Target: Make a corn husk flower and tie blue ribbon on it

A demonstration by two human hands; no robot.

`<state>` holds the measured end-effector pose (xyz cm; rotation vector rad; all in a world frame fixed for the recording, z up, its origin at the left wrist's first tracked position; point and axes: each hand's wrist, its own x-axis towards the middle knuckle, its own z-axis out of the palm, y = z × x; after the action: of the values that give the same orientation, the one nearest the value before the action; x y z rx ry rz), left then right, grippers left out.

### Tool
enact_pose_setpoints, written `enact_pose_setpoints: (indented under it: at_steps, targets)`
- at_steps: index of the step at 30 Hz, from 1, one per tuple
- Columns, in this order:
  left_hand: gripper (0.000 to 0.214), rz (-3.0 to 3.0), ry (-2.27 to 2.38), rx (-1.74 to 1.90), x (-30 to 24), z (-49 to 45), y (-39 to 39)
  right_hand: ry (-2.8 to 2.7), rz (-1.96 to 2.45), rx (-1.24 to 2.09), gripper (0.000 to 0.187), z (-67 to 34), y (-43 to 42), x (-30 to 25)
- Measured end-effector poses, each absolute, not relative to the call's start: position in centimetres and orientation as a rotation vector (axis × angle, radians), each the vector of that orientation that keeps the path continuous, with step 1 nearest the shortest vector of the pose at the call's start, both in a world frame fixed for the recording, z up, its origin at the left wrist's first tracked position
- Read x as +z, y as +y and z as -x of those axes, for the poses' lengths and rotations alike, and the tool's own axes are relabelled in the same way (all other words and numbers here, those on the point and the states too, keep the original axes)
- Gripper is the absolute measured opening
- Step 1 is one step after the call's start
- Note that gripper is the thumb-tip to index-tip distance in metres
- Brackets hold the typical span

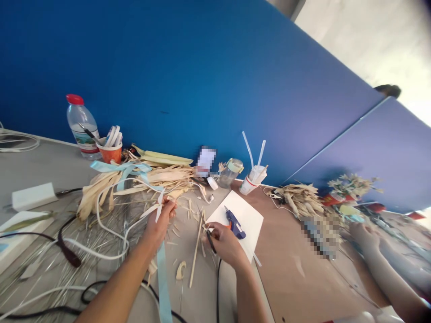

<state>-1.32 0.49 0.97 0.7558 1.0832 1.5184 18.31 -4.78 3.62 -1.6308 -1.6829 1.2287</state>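
Observation:
My left hand (163, 219) is closed in a pinch on a pale piece of corn husk; white petal-shaped strips (155, 210) stick out on its left side. My right hand (225, 242), a little to the right, grips dark-handled scissors (211, 241), whose thin blades point up and left toward the left hand. Between and below the hands lie husk scraps and a narrow pale stick (195, 260). Beside my right hand, a blue glue gun (236, 224) rests on a white sheet (251, 215). A light blue ribbon (163, 282) runs below my left wrist.
Dried corn husks (168, 176), thin wires (81, 242) and a white cable (111, 256) spread on the left. Behind stand a bottle (84, 128), a pen cup (111, 153), a jar (230, 174) and a cup with glue sticks (251, 181). Another person's hands (365, 237) work at right.

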Motion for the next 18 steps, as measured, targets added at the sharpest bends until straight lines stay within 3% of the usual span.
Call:
enact_pose_setpoints:
  at_steps: [5, 15, 18]
  targets:
    - [0.022, -0.738, 0.967, 1.482, 1.0, 1.1, 0.3, -1.807, 1.855, 0.8, 0.031, -16.7, -5.1, 5.1]
    - [0.031, -0.712, 0.903, 1.479, 0.7, 1.1, 0.5, -2.072, 2.036, 0.545, 0.051, -13.4, -3.4, 6.2]
    - [0.033, -0.753, 0.903, 1.456, 0.5, 1.0, 0.6, -2.092, 2.021, 0.545, 0.047, -13.2, -3.3, 5.9]
